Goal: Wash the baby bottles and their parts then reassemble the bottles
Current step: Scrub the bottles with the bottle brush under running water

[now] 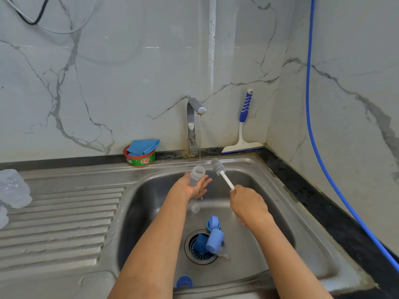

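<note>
Hands | left hand [192,189] palm-up, holding bottle [197,173] under tap [192,121] | right hand [248,204] fisted around brush [218,167], bristles up

We had bright, even, soft light, with no hard shadows. The glossy wall [133,72] carried pale streaks of glare in the upper middle of the frame, and a tall white one right of centre. The sink [241,161] was darker along its left inner side. The wide lens bowed straight lines toward the edges. The bottles [13,188] at far left were smeared, and the centre was sharp.
</note>
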Available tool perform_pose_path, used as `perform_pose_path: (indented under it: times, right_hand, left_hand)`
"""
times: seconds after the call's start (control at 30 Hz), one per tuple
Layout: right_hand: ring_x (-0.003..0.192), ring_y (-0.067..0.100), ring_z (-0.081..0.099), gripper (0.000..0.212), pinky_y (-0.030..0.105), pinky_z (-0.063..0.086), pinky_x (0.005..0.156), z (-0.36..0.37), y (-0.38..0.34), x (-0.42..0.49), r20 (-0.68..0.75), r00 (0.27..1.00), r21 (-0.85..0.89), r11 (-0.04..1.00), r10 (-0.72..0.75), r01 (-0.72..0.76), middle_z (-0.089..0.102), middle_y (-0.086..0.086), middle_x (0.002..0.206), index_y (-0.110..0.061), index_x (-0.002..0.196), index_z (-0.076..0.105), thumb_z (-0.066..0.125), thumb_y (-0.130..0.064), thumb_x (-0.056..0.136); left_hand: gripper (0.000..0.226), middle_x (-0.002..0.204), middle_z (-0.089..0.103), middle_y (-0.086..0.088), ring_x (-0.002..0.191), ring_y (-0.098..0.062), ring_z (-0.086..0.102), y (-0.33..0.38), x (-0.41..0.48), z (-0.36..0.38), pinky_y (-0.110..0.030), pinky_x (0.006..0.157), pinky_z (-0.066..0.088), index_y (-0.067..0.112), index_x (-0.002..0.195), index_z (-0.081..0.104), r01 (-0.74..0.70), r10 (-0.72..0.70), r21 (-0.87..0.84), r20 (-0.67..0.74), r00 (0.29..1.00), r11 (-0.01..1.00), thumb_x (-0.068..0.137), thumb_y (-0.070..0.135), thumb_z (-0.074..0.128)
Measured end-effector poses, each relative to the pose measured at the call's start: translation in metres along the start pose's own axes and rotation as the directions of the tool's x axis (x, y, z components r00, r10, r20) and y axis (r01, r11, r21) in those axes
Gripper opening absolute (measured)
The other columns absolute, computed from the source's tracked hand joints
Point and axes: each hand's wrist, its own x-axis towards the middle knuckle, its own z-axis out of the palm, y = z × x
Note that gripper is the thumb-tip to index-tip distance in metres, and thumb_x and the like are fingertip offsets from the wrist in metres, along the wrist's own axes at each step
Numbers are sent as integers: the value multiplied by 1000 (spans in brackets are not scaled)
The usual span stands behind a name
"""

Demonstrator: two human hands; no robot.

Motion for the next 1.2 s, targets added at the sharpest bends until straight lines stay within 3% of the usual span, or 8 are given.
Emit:
perform_pose_path:
  times: [0.23, 0.6, 0.73, 0.87, 0.97, 1.03, 1.17, 1.2]
  right_hand:
    - [98, 27, 59, 35, 28, 40, 69, 1, -1, 0, -17, 999, 18, 999, 43, -42, 59, 10, 114, -9, 122, 55, 30, -25, 102]
    - [82, 23, 51, 34, 27, 39, 66, 5, -1, 2, 21, 998, 40, 997, 67, -68, 57, 8, 108, -8, 121, 56, 34, -25, 101]
    - [94, 26, 57, 35, 28, 41, 69, 7, 0, 3, 20, 997, 33, 996, 77, -78, 58, 9, 114, -9, 122, 56, 34, -26, 101]
    - [84, 23, 55, 32, 28, 43, 67, 17, -4, 2, 29, 997, 32, 997, 66, -67, 60, 9, 109, -8, 118, 58, 35, -25, 101]
    - [92, 27, 60, 30, 29, 44, 68, 25, -11, 0, 25, 1000, 17, 1000, 15, -15, 60, 10, 110, -9, 112, 58, 34, -25, 101]
    - [85, 27, 57, 29, 30, 44, 67, 27, -15, -1, 9, 1000, 26, 999, -26, 26, 61, 10, 107, -10, 107, 56, 33, -26, 101]
    - [79, 27, 52, 27, 32, 44, 66, 28, -24, -6, -7, 996, 31, 995, -93, 93, 62, 11, 101, -10, 100, 54, 34, -28, 100]
    - [79, 26, 53, 27, 32, 44, 66, 27, -25, -8, -3, 995, 16, 994, -104, 104, 61, 10, 99, -11, 100, 55, 34, -28, 100]
  left_hand:
    - [76, 149, 15, -26, 123, -45, 50, 0, 3, -5, -36, 99, 47, -6, 146, 17, -23, 23, -2, -50, 999, 1000, 93, 24, 63]
    - [77, 151, 16, -25, 125, -45, 47, -2, 9, -6, -36, 102, 45, -8, 145, 16, -69, 72, 57, -52, 996, 996, 92, 24, 63]
    - [73, 148, 22, -27, 125, -45, 47, 4, 12, -4, -38, 101, 46, -6, 145, 22, -105, 111, 179, -27, 993, 978, 93, 26, 61]
    - [56, 143, 36, -23, 131, -43, 40, 14, 11, -4, -46, 103, 42, -3, 142, 30, -245, 255, 374, 24, 967, 895, 99, 26, 51]
    - [55, 141, 38, -22, 122, -46, 47, 33, 13, -5, -55, 66, 56, 8, 141, 35, -400, 429, 468, 49, 902, 788, 94, 25, 60]
    - [58, 140, 38, -25, 120, -47, 48, 48, 14, -13, -55, 50, 54, 13, 141, 37, -436, 472, 467, 45, 880, 769, 91, 27, 64]
    - [59, 142, 35, -23, 126, -47, 43, 63, 1, -29, -56, 76, 53, 13, 145, 32, -487, 526, 378, -1, 850, 787, 95, 33, 57]
    - [59, 142, 35, -22, 126, -46, 44, 66, 5, -36, -57, 74, 53, 14, 145, 31, -482, 534, 401, -24, 845, 779, 96, 36, 55]
